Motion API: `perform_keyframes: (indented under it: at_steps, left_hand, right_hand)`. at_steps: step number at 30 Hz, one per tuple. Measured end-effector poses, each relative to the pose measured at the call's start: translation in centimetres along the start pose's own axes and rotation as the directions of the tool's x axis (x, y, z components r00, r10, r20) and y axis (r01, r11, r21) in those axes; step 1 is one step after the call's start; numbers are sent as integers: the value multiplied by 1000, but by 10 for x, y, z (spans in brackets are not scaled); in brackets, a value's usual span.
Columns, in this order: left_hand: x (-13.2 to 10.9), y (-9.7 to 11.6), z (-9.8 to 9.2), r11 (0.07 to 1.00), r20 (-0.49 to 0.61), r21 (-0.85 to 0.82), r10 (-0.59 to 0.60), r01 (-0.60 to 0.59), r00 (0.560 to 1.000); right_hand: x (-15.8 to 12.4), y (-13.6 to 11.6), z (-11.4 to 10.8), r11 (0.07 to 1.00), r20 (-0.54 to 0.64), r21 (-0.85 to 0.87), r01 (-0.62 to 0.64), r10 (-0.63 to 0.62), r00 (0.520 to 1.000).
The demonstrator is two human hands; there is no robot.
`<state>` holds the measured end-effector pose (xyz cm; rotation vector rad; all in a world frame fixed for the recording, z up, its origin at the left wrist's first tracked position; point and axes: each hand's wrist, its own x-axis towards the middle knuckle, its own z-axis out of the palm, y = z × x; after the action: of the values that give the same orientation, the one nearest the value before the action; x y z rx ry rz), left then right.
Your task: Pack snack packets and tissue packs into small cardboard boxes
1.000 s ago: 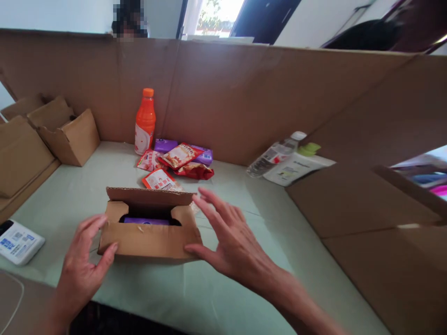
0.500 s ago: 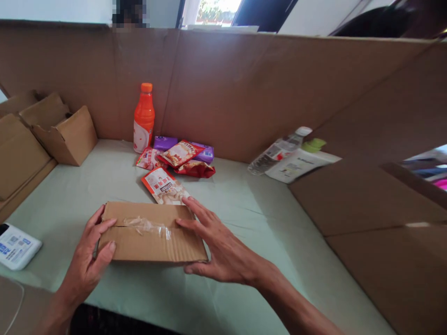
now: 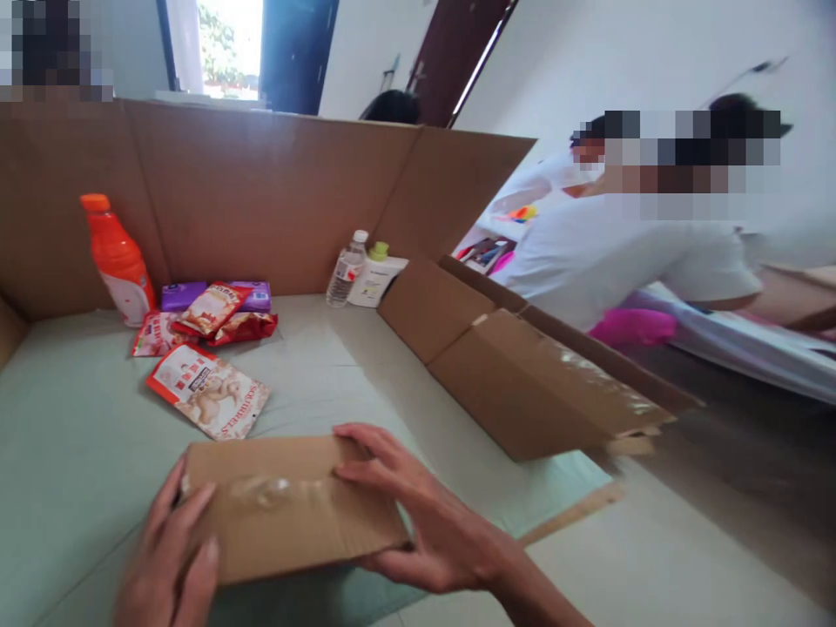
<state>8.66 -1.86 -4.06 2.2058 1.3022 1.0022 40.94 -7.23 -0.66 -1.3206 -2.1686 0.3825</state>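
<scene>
1. We had the cardboard box [image 3: 280,522] between our two hands, low in the head view, over the near part of the bench [image 3: 306,383]. Couldn't tell whether its underside touched the cloth.
2. Key relation: long axis ran left to right, one grip at each end, right end slightly farther from us. Box lay right of the left grip and left of the right one. Both in contact, so neither was nearer.
3. Left grip [image 3: 171,549]: clamped on the box's left end, fingertips over the top edge, thumb by the near left corner. Motion blur, so we couldn't read exact contact.
4. Right grip [image 3: 424,514]: clamped on the right end, fingers on the far side of the top face, thumb low at the near right corner.
5. Clear tape [image 3: 261,490] ran lengthwise along the top, shiny and wrinkled.
6. Snack pouch [image 3: 212,392] lay flat just beyond the box; gap hard to judge.
7. Farther back we had red packets [image 3: 214,306] against purple packs [image 3: 184,298], with an orange bottle [image 3: 121,266] to their left. Clear bottle [image 3: 345,274] stood well apart, to the right.
</scene>
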Motion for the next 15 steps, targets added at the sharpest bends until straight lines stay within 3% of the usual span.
perform_keyframes:
  at_steps: [3, 5, 8, 11, 15]
  left_hand:
    - [73, 41, 51, 987, 201, -116, 129, -107, 971]
    - [128, 65, 87, 968, 345, -219, 193, -121, 918]
    - [196, 95, 137, 949, 391, -282, 248, -141, 887]
    - [229, 116, 174, 946, 345, -302, 222, -116, 912]
    - [229, 127, 210, 925, 362, -374, 215, -70, 907]
  right_hand:
    - [-49, 25, -23, 968, -143, -137, -211, 191, 971]
    - [-67, 44, -35, 925, -233, -209, -317, 268, 935]
    - [-69, 77, -48, 840, -334, -272, -470, 376, 864]
    - [-46, 113, -60, 711, -460, -289, -641, 484, 744]
    - [4, 148, -74, 478, -615, -248, -843, 594, 518]
